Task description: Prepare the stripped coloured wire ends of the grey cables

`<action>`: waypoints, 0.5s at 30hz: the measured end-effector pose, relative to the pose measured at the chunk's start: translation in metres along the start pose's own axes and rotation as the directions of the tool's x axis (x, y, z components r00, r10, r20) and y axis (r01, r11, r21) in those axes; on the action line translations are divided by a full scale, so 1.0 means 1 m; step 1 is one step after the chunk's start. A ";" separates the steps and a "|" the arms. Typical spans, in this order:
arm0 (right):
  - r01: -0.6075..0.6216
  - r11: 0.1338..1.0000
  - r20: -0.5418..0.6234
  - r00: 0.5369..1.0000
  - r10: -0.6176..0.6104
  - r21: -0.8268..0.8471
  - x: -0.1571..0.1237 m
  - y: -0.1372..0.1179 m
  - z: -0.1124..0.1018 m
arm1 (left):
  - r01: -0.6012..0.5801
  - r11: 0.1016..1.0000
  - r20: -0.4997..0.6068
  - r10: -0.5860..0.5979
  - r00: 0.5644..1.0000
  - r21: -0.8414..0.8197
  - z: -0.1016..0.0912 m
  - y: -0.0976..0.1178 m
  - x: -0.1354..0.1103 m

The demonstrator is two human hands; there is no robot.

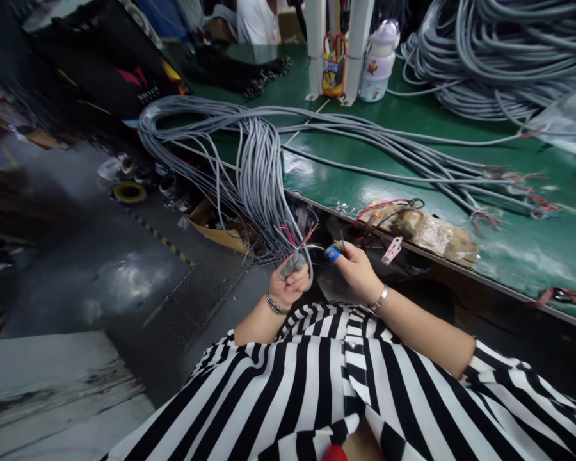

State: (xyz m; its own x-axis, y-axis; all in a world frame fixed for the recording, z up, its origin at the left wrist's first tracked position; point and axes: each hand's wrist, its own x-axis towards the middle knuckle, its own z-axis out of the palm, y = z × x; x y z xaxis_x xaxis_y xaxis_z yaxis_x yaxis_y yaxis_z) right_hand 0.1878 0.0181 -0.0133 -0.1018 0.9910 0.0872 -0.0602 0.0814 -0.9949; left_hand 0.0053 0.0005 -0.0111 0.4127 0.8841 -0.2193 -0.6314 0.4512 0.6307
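My left hand (292,282) is closed around the end of a grey cable (310,266), from which thin coloured wires (292,235) fan out. Blue tape or a covering wraps the thumb of my right hand (358,269). Its fingers pinch together at the tip of a pale wire (317,247) that runs across from the left hand. What else sits between those fingertips is too small to make out. Just behind both hands, a thick bundle of grey cables (262,160) hangs over the edge of the green table (331,182).
Stripped cable ends (532,198) lie on the table at right. A taped brown block (427,234) with red and black wires sits at the edge. Behind stand a scissors holder (334,70), a bottle (380,61) and a large cable coil (499,57). A cardboard box (221,230) is below.
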 end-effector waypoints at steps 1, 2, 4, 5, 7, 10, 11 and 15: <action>0.008 1.000 -0.033 0.999 -0.008 -0.015 -0.002 0.001 0.000 | -0.009 1.000 -0.031 0.008 0.999 -0.017 -0.001 0.002 0.000; 0.027 0.999 -0.058 0.998 -0.029 -0.034 -0.004 0.001 -0.001 | -0.019 0.999 -0.052 0.017 0.999 -0.027 -0.001 0.003 0.000; 0.095 0.993 -0.070 0.993 -0.100 -0.076 -0.012 0.000 -0.002 | -0.031 0.999 -0.063 0.028 0.998 -0.038 -0.001 0.004 -0.001; 0.136 0.986 -0.062 0.988 -0.142 -0.096 -0.017 -0.002 -0.002 | -0.035 0.999 -0.056 0.033 0.998 -0.039 -0.001 0.003 -0.001; 0.211 0.968 -0.019 0.976 -0.215 -0.136 -0.024 -0.007 -0.002 | -0.031 0.999 -0.044 0.030 0.999 -0.024 0.000 0.002 -0.001; 0.269 0.938 0.071 0.963 -0.260 -0.220 -0.027 -0.015 0.000 | 0.013 0.999 -0.052 -0.011 0.999 0.039 0.001 -0.002 -0.001; 0.281 0.928 0.101 0.959 -0.264 -0.243 -0.025 -0.018 0.001 | 0.028 0.998 -0.052 -0.025 0.998 0.052 0.000 -0.004 -0.001; 0.366 0.908 0.213 0.922 -0.324 -0.202 -0.013 -0.023 0.002 | 0.037 0.998 0.040 -0.039 0.998 0.060 -0.004 -0.010 -0.001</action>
State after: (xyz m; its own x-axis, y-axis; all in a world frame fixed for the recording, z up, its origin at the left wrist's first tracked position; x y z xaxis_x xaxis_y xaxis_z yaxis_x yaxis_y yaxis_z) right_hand 0.1882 0.0031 0.0083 -0.2862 0.8642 0.4138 0.1088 0.4584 -0.8821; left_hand 0.0086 -0.0042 -0.0201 0.4632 0.8600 -0.2141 -0.5752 0.4755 0.6656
